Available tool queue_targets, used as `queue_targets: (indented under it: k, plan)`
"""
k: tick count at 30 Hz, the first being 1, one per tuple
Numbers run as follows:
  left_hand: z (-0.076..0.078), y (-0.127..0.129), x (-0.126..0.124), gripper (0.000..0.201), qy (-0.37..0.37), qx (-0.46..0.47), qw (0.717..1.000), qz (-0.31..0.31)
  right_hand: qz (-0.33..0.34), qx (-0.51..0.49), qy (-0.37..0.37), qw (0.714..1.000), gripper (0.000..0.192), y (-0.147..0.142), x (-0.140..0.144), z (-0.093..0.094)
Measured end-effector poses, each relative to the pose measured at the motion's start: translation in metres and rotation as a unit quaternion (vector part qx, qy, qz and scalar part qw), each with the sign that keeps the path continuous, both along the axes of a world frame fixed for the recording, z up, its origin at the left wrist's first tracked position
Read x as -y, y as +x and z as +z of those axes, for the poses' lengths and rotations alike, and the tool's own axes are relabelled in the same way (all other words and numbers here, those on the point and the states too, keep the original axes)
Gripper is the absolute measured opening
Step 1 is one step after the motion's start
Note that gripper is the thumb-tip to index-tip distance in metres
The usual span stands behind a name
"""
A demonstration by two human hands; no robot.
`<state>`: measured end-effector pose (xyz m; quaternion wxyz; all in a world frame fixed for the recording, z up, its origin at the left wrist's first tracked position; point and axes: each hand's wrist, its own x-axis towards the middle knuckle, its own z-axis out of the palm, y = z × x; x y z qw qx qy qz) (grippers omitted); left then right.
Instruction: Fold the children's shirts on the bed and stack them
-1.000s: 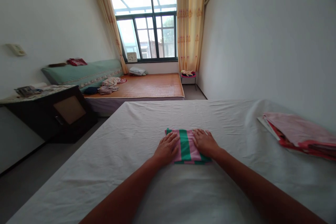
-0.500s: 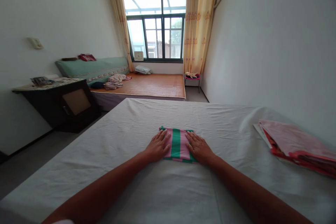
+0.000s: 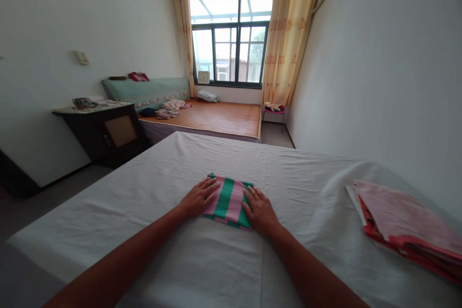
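Observation:
A folded pink-and-green striped cloth [image 3: 226, 199], perhaps a garment, lies flat on a table or bed covered with a white sheet [image 3: 216, 269]. My left hand [image 3: 199, 196] rests on its left edge, fingers stretched out over the fabric. On the opposite edge lies my right hand [image 3: 260, 209], also flat with fingers spread. Neither hand grips the cloth; both only touch it from above. The fingers cover parts of its two side edges.
A stack of folded pink and red fabric [image 3: 407, 216] lies at the right of the sheet. Beyond the far edge stands a bed with a brown mat [image 3: 224, 118]. A dark cabinet [image 3: 108, 130] is at the left, a pink stool [image 3: 274, 109] by the right wall.
The view has turned, so the room appears shifted rightward while the cloth and hands sit slightly further left. Both hands remain on the folded cloth.

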<state>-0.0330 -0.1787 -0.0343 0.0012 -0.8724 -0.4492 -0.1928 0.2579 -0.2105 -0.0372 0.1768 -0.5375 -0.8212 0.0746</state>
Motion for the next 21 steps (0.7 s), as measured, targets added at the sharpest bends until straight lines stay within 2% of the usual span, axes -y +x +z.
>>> queue_targets:
  k: [7, 14, 18, 21]
  plan:
    - [-0.004, 0.002, 0.002, 0.046, 0.001, -0.001, 1.000, 0.012, 0.007, -0.005, 0.005, 1.000, 0.051, 0.003, -0.003, -0.002]
    - [0.001, 0.004, 0.007, 0.048, 0.006, -0.022, 1.000, -0.003, 0.004, -0.019, 0.049, 0.999, 0.051, 0.004, -0.013, -0.020]
    - [0.003, 0.006, 0.008, 0.049, -0.004, -0.029, 1.000, 0.002, -0.079, -0.046, 0.064, 0.994, 0.058, 0.012, -0.019, -0.026]
    - [0.001, 0.006, 0.009, 0.049, 0.002, -0.021, 1.000, 0.012, -0.135, -0.070, 0.040, 0.988, 0.053, 0.015, -0.016, -0.027]
